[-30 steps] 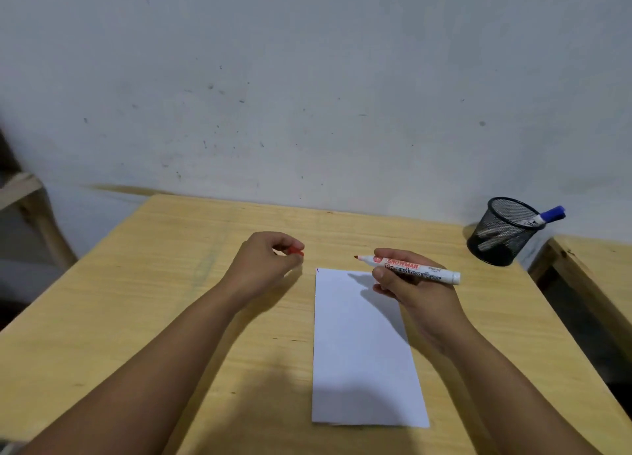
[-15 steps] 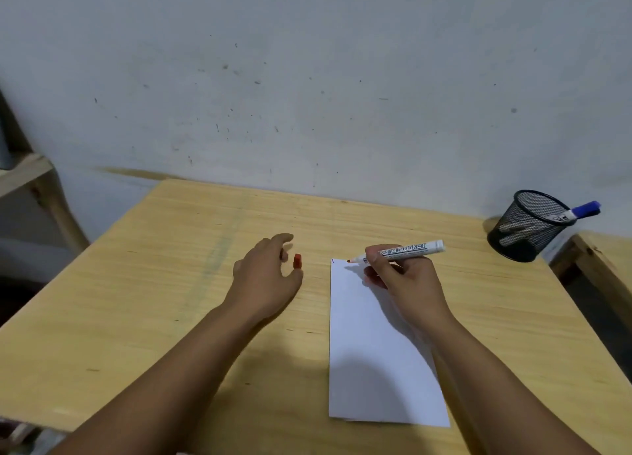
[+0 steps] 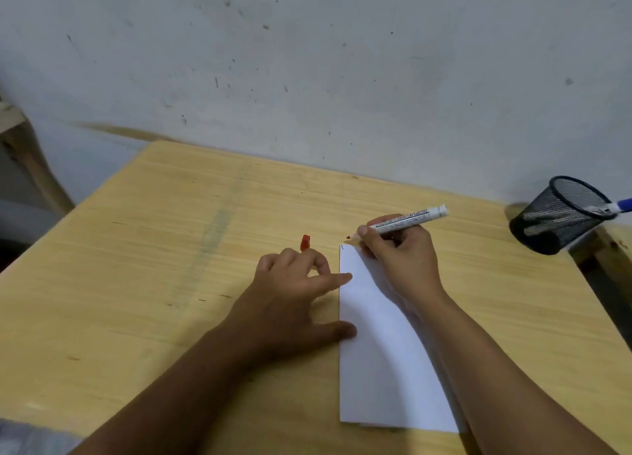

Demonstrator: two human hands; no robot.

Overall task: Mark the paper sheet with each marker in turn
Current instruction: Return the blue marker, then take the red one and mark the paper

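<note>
A narrow white paper sheet [image 3: 383, 359] lies on the wooden table [image 3: 136, 266], with a tiny dark mark at its far left corner. My right hand [image 3: 400, 263] grips an uncapped white marker [image 3: 407, 219] with a red tip, held just above that corner. My left hand [image 3: 294, 297] rests flat on the table, its index finger and thumb touching the sheet's left edge. The marker's red cap [image 3: 305, 242] stands on the table just beyond my left fingers.
A black mesh pen cup [image 3: 557, 215] leans at the table's far right corner and holds a blue-capped marker [image 3: 615, 206] and others. A grey wall runs behind the table. Wooden furniture shows at the left and right edges.
My left hand set the red cap down on the table and moved onto the sheet's left edge. My right hand brought the marker tip down to the sheet's far left corner.
</note>
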